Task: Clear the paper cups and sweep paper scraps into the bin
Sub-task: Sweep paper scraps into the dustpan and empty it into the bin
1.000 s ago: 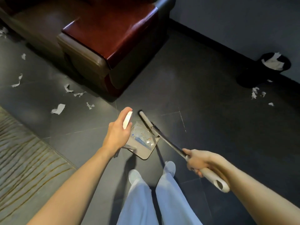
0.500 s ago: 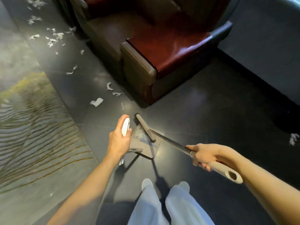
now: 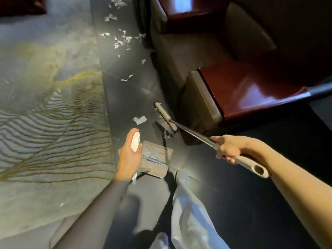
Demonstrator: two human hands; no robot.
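My left hand (image 3: 129,156) grips the white handle of a grey dustpan (image 3: 156,159), which hangs just above the dark floor in front of my feet. My right hand (image 3: 226,147) grips the long handle of a broom, near its pale end grip. The broom head (image 3: 165,116) is down on the floor beside the sofa base, just beyond the dustpan. A larger white paper scrap (image 3: 139,120) lies left of the broom head. Several small paper scraps (image 3: 124,39) are strewn further along the dark floor strip. Neither bin nor cups are in view.
A brown sofa with dark red wooden armrests (image 3: 239,90) fills the upper right, its base edging the floor strip. A patterned grey-and-yellow carpet (image 3: 52,112) covers the left. One tiny scrap (image 3: 61,204) lies on the carpet. My legs in pale trousers (image 3: 190,216) stand below the dustpan.
My view has swung left, away from the bin, along the sofa front. The broom head has moved out of the dustpan and forward onto the floor beside the sofa.
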